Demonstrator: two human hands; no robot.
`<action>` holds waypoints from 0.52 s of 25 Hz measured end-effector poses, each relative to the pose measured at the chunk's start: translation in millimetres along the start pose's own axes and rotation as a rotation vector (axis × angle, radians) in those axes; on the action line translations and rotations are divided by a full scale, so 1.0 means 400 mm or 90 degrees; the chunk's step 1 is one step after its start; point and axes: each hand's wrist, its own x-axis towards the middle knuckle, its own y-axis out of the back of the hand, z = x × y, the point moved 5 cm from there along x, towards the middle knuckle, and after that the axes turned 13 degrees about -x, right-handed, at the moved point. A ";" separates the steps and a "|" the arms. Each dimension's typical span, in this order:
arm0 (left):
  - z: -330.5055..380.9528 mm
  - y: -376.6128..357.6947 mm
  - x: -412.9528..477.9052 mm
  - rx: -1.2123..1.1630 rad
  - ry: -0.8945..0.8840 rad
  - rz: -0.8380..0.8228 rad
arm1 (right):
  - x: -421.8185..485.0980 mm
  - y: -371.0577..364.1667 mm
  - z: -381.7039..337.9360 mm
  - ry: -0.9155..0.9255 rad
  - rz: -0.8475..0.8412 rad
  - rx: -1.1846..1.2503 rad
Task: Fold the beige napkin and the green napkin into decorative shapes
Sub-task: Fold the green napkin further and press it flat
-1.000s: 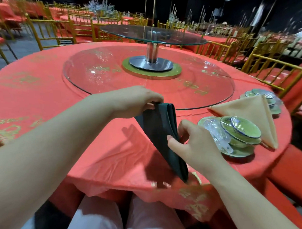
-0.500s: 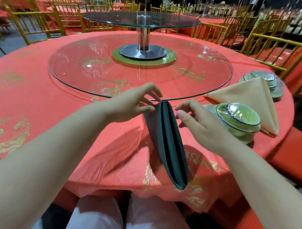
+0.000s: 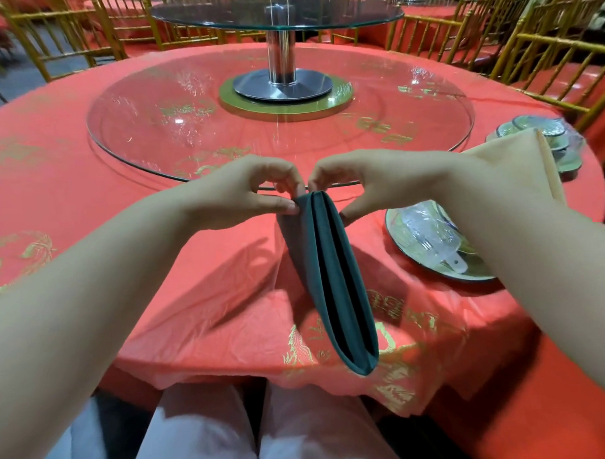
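Bright overhead light; glass glare; wide-angle edge distortion.

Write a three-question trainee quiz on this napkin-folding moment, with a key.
1. True or false: the left hand and the right hand both pinch the far end of the green napkin.
2. Where does the beige napkin lie? A) on the glass turntable B) at the right of the table, behind the right forearm C) on the person's lap
3. Fill in: the green napkin is folded into a long shape with ____ parallel ridges running toward its near tip.

Key: 1 true; 2 B; 3 three
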 end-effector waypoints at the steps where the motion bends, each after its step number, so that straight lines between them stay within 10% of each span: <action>1: 0.001 0.001 -0.001 -0.003 0.000 -0.006 | 0.002 0.003 0.001 0.011 -0.018 0.001; 13: -0.007 0.020 0.027 0.020 0.019 0.018 | -0.029 0.041 0.062 -0.075 -0.040 0.016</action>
